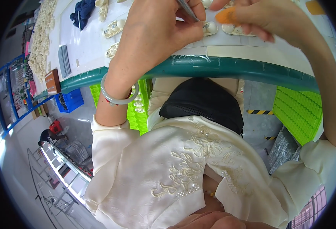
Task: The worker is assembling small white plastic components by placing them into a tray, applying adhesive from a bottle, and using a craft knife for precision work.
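Observation:
My left hand (164, 28), a pale bangle on its wrist, is closed around a slim grey metal tool (188, 10) at the top of the head view. The tool's tip points down toward a small cream oblong piece (210, 29) with a rounded end on the white table. To the right, my right hand (261, 17) hovers over another cream piece (233, 29). Its fingers are apart and slightly blurred, and one fingertip wears an orange cover (226, 16). I see nothing held in it. The upper frame edge cuts off part of both hands.
More cream pieces (114, 29) lie left of my left forearm, with a dark blue cloth (82, 14) and a long heap of cream parts (42, 42) beyond. A green padded edge (221, 68) borders the table. Bright green trays (297, 110) and a blue bin (72, 101) stand below.

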{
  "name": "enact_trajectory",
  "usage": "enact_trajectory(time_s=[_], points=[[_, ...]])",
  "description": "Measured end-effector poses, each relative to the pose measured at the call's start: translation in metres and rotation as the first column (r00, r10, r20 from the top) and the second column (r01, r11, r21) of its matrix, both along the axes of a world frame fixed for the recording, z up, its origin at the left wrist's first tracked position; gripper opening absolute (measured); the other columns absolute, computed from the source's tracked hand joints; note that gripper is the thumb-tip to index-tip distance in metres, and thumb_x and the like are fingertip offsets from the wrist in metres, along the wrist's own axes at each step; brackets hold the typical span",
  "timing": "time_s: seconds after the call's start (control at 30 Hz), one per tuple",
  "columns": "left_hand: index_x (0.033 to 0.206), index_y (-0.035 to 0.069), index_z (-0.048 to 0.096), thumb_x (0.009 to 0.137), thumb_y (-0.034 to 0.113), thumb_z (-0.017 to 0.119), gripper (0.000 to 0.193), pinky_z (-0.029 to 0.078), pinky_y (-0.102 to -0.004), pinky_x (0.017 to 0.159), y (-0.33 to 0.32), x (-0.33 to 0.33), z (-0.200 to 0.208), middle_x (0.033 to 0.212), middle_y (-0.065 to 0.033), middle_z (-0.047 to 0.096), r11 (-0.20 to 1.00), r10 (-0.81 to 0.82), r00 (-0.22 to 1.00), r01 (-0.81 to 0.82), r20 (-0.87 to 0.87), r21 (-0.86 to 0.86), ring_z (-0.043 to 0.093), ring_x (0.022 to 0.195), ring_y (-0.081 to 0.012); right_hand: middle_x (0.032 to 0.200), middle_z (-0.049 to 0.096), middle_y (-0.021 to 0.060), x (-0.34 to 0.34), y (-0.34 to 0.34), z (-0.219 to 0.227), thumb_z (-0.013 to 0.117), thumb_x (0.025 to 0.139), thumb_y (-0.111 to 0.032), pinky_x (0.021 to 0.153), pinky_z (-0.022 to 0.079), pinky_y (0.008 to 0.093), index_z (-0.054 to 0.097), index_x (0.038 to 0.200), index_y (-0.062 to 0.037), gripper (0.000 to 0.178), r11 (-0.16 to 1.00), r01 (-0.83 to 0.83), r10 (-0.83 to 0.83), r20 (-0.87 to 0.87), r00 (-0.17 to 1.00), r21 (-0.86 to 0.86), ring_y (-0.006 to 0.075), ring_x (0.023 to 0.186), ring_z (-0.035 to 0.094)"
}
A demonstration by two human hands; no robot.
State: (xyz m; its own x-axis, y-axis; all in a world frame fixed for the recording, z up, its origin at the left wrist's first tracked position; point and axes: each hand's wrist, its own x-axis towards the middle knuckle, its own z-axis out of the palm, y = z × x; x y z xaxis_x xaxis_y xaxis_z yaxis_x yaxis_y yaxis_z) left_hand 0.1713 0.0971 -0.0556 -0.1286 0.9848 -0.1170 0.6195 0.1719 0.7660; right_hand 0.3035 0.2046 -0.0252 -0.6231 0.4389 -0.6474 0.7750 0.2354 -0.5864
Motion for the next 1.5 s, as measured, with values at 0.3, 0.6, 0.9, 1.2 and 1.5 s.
enact_trajectory(time_s=[0.3, 0.6, 0.9, 1.2, 1.5], points=[[0.078, -0.003, 0.060, 0.071, -0.003, 0.068, 0.011, 0.056, -0.0236, 0.064, 0.012, -0.026, -0.046, 0.071, -0.0063, 0.065, 0.560, -0.520, 0.854, 0.308, 0.037, 0.769, 0.065, 0.066, -0.0110, 0.065, 0.060, 0.0076, -0.006, 0.003, -0.006, 0.060, 0.086, -0.012, 0.044, 0.042, 0.0242, 0.063, 0.102, 0.0084, 0.026, 0.997, -0.064, 0.059, -0.095, 0.994, -0.050, 0.0112, 0.048, 0.052], [0.079, -0.003, 0.059, 0.074, -0.005, 0.068, 0.011, 0.051, -0.0198, 0.057, -0.002, -0.006, -0.008, 0.071, -0.0058, 0.063, 0.996, 0.046, 0.983, -0.058, 0.180, 0.063, 0.060, 0.061, -0.0088, 0.062, 0.058, 0.0037, -0.017, 0.008, -0.013, 0.058, 0.082, -0.013, 0.045, 0.041, 0.0255, 0.066, 0.085, 0.0010, 0.016, 0.987, -0.075, 0.075, -0.007, 0.997, -0.144, 0.0112, 0.050, 0.051], [0.096, -0.003, 0.060, 0.081, -0.001, 0.067, 0.016, 0.052, -0.0206, 0.072, -0.038, -0.011, -0.020, 0.089, -0.0068, 0.066, 0.974, 0.148, 0.963, -0.182, 0.226, 0.137, 0.065, 0.084, -0.0117, 0.058, 0.056, 0.0027, -0.020, 0.013, -0.015, 0.059, 0.081, -0.013, 0.040, 0.034, 0.0249, 0.065, 0.078, -0.0019, 0.013, 0.983, -0.010, 0.028, 0.092, 0.995, -0.186, 0.0096, 0.045, 0.046], [0.088, -0.002, 0.064, 0.081, 0.005, 0.069, 0.011, 0.050, -0.0196, 0.064, -0.037, 0.003, -0.031, 0.079, -0.0045, 0.065, 0.954, 0.229, 0.968, -0.243, 0.101, 0.173, 0.064, 0.074, -0.0094, 0.058, 0.056, 0.0032, -0.019, 0.009, -0.017, 0.063, 0.080, -0.010, 0.041, 0.036, 0.0225, 0.065, 0.081, 0.0003, 0.011, 0.986, -0.020, 0.022, 0.012, 1.000, -0.163, 0.0092, 0.046, 0.048], [0.087, -0.004, 0.061, 0.079, 0.001, 0.068, 0.011, 0.052, -0.0203, 0.064, -0.033, 0.008, -0.031, 0.079, -0.0053, 0.065, 0.949, 0.251, 0.967, -0.256, 0.049, 0.182, 0.064, 0.073, -0.0094, 0.062, 0.058, 0.0040, -0.004, 0.024, -0.052, 0.060, 0.085, -0.010, 0.045, 0.040, 0.0232, 0.064, 0.085, 0.0024, 0.013, 0.859, -0.481, 0.378, -0.851, 0.364, 0.176, 0.0101, 0.051, 0.050]])
